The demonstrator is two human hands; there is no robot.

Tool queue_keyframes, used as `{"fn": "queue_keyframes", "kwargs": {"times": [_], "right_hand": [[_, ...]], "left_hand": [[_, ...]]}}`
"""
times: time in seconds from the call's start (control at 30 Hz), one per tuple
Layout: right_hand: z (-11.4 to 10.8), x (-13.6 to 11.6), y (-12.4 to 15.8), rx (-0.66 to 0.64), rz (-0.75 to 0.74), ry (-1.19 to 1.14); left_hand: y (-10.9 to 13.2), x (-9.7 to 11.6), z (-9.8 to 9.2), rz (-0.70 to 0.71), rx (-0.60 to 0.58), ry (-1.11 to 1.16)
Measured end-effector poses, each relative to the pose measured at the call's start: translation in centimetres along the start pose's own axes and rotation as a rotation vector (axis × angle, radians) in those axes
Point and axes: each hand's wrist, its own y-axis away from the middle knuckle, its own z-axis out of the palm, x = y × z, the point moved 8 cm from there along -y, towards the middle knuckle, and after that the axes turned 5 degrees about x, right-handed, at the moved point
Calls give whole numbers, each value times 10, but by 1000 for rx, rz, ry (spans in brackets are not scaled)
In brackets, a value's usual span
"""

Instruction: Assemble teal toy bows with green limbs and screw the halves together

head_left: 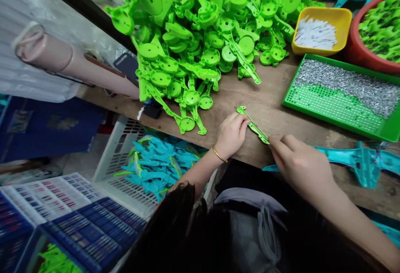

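Observation:
A narrow bright green plastic part (258,131) with a hooked far end lies slantwise over the wooden bench, between my two hands. My left hand (231,135), with a gold bangle at its wrist, pinches the part near its middle with thumb and fingers. At the part's near end, my right hand (301,162) is closed, its thumb and fingertips pressed together on that end. Whether something small is also in those right fingertips, I cannot make out. A turquoise plastic piece (364,160) with thin wires lies beyond and beside my right hand.
A large heap of green plastic parts (193,48) covers the back of the bench. At right stand a green tray (331,115) of small metal pieces, a yellow bin (342,19) of white strips and a red tub (359,42). A white crate (109,148) holds turquoise parts below.

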Motion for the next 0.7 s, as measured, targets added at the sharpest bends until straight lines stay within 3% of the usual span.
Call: {"fn": "queue_keyframes", "kwargs": {"times": [0.2, 0.47, 0.7], "right_hand": [[7, -6, 11, 129, 25, -105], [16, -10, 13, 127, 39, -187], [22, 1, 11, 139, 77, -201]], "left_hand": [[-1, 0, 4, -19, -17, -78], [-3, 6, 10, -41, -63, -234], [-10, 19, 15, -43, -185, -478]]}}
